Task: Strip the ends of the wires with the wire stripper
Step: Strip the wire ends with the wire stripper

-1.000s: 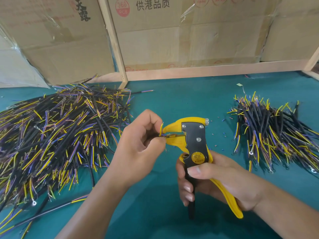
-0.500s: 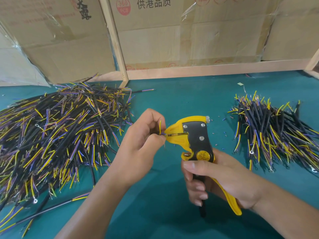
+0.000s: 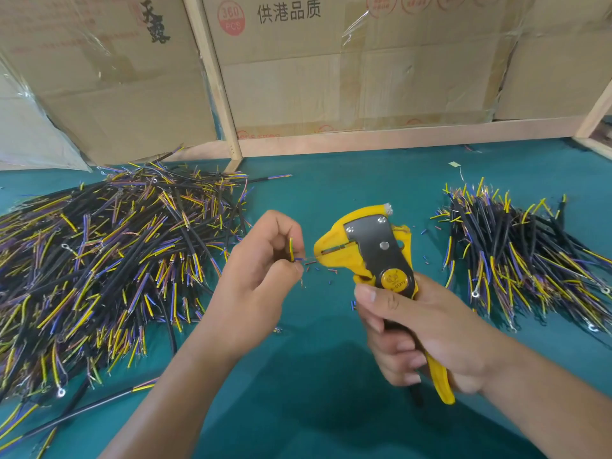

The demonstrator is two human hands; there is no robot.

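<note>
My left hand [image 3: 258, 276] pinches a cable's end; its yellow-green wire [image 3: 291, 249] stands upright and a blue wire [image 3: 299, 259] points right. A thin bare tip of the blue wire reaches the jaws of the yellow and black wire stripper [image 3: 374, 256]. My right hand [image 3: 427, 329] grips the stripper's handles, squeezed together, with the head pointing left. The rest of the held cable is hidden in my left hand.
A big pile of black cables with yellow and blue ends [image 3: 99, 260] covers the green table [image 3: 314, 392] at the left. A smaller pile [image 3: 530, 260] lies at the right. Small bits of cut insulation [image 3: 318, 269] lie under the jaws. Cardboard boxes [image 3: 331, 67] stand behind.
The stripper has moved right, away from my left hand, and its handles have closed. The blue wire's tip now shows bare between hand and jaws.
</note>
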